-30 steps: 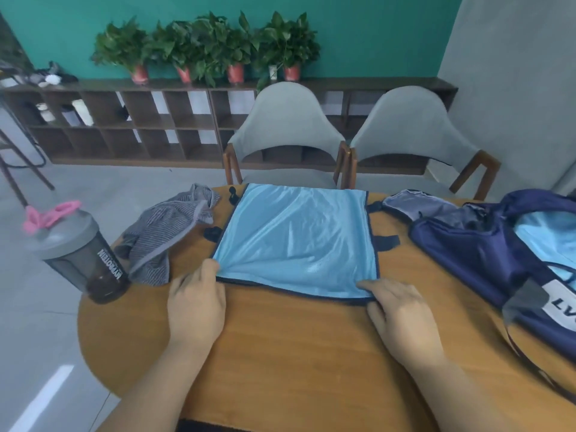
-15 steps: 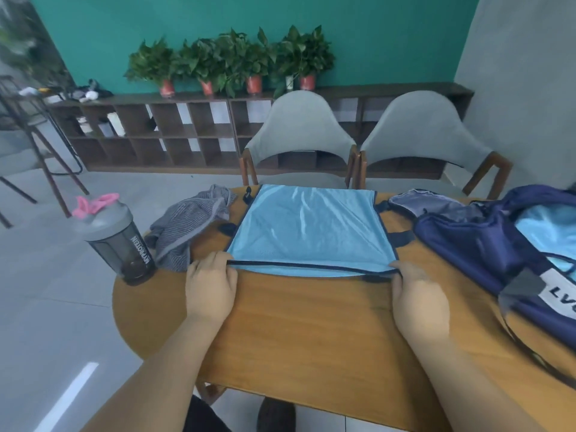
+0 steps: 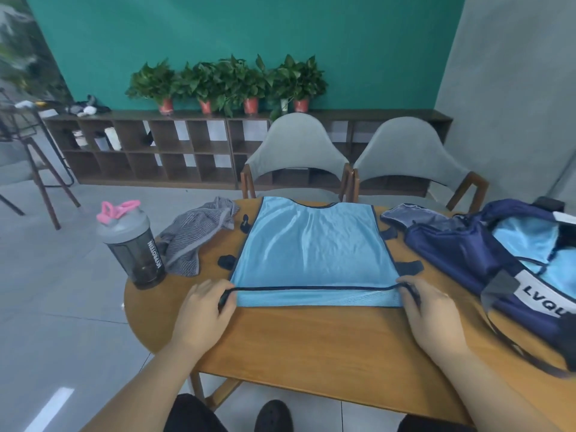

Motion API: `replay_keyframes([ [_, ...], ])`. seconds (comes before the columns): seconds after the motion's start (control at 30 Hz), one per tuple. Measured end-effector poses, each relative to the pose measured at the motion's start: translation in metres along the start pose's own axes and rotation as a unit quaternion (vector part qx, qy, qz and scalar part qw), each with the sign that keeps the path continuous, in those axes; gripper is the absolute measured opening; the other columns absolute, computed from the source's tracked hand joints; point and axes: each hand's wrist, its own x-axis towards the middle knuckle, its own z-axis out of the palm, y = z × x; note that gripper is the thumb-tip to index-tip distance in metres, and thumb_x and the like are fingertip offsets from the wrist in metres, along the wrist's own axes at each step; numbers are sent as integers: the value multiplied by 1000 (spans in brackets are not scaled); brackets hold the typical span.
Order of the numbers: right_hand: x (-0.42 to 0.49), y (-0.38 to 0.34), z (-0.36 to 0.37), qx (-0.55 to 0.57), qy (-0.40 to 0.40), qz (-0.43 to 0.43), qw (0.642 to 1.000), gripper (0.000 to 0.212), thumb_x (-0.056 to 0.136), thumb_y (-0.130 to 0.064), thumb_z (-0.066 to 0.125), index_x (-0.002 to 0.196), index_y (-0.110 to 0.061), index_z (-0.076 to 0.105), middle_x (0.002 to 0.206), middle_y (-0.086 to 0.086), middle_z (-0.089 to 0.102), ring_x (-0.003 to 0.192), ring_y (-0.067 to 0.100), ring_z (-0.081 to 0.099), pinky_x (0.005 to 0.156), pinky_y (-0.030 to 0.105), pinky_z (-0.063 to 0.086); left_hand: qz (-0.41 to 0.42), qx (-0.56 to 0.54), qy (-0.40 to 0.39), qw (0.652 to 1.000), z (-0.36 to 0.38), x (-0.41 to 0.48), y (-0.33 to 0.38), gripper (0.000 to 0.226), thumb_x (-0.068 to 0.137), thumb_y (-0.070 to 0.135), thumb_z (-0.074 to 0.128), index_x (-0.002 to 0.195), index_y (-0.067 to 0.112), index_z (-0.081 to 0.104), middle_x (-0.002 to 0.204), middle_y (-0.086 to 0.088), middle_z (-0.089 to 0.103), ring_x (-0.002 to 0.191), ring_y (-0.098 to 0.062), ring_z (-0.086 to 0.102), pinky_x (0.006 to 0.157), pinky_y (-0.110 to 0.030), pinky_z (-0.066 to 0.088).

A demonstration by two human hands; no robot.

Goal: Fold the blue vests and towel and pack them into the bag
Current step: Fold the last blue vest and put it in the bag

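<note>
1. A round wooden table [image 3: 311, 344] is seen, and a light blue vest [image 3: 311, 254] with dark trim is spread flat at its middle.
2. The near left corner of the vest is pinched by the left hand [image 3: 202, 310]. The near right corner is pinched by the right hand [image 3: 433, 313], and the top hem is drawn taut between them.
3. Right of the vest, an open navy bag [image 3: 467, 254] is laid on the table, with more light blue fabric [image 3: 526, 241] seen inside it.
4. Left of the vest, a grey striped cloth [image 3: 193, 238] is crumpled, and beyond it a dark bottle [image 3: 131, 244] with a pink loop is stood at the table's edge.
5. Behind the vest, two grey chairs [image 3: 296, 151] are drawn up to the table.
6. Further behind the vest, a low brown shelf [image 3: 149, 148] is set against a green wall [image 3: 249, 32], and potted plants [image 3: 227, 82] are lined along its top.
7. A grey tiled floor [image 3: 62, 307] is seen left of the vest.
</note>
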Motion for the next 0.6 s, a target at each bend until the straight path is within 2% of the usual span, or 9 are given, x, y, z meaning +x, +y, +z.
replay_keyframes([
  [0.07, -7, -5, -6, 33, 21, 11, 999, 14, 99, -18, 65, 112, -22, 70, 95, -7, 72, 90, 16, 68, 77, 32, 49, -22, -67, 11, 997, -3, -4, 6, 18, 104, 35, 55, 103, 24, 69, 91, 13, 62, 83, -9, 58, 74, -33, 49],
  [0.13, -16, -13, -14, 69, 39, 27, 996, 13, 99, -16, 66, 108, -25, 69, 96, -13, 72, 91, 6, 64, 80, 18, 45, -55, -135, 35, 989, -5, -8, 17, 6, 104, 27, 61, 104, 26, 68, 91, 14, 64, 79, -5, 59, 69, -30, 47],
  [0.2, -25, -20, -21, 111, 49, 47, 992, 15, 100, -14, 65, 106, -28, 67, 96, -20, 70, 88, 5, 62, 79, 8, 42, -98, -187, 59, 976, -9, -11, 29, 7, 103, 24, 62, 105, 28, 68, 88, 15, 67, 71, -6, 59, 65, -28, 45],
  [0.3, -37, -30, -31, 140, 78, 64, 985, 13, 101, -17, 62, 105, -28, 66, 98, -18, 70, 87, 4, 63, 74, 11, 43, -130, -235, 80, 960, -19, -16, 45, 9, 103, 23, 62, 100, 29, 68, 78, 10, 68, 62, -10, 58, 59, -31, 46],
  [0.4, -42, -37, -42, 147, 112, 76, 980, 11, 102, -17, 64, 104, -27, 66, 92, -12, 71, 88, 2, 62, 73, 8, 42, -132, -246, 87, 956, -33, -22, 57, 7, 102, 24, 64, 97, 27, 68, 82, 9, 69, 74, -13, 65, 64, -28, 50],
  [0.5, -37, -44, -51, 148, 107, 94, 979, 14, 101, -17, 64, 106, -29, 69, 96, -12, 73, 89, 11, 65, 73, 17, 46, -164, -257, 68, 950, -44, -18, 59, 7, 100, 25, 67, 94, 26, 69, 86, 13, 71, 85, -8, 66, 67, -17, 48],
  [0.6, -10, -50, -58, 124, 74, 104, 984, 11, 101, -21, 65, 107, -30, 68, 96, -18, 71, 91, -9, 62, 73, 5, 40, -194, -266, 39, 944, -42, 12, 53, 8, 99, 25, 70, 92, 22, 73, 88, 15, 73, 88, -4, 67, 75, -22, 50],
])
